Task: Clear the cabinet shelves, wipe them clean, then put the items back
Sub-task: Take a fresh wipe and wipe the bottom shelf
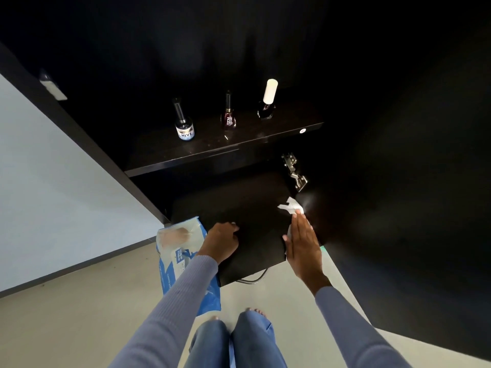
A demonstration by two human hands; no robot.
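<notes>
On upper shelf (212, 152): three bottles (228, 112). Below, right hand (303, 243) flat on wipe (291, 207); left hand (221, 241) curled, resting.

Ribbed lilac sleeves (170, 309), blue jeans (239, 343)

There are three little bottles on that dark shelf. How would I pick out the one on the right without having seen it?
Find the dark cabinet shelf above the person's hands, where three small bottles stand in a row. Go to the right end of the row: the white-capped bottle has a dark round body and stands upright. Its tall white cap sets it apart, since the middle bottle and the left bottle both have dark caps.
</notes>
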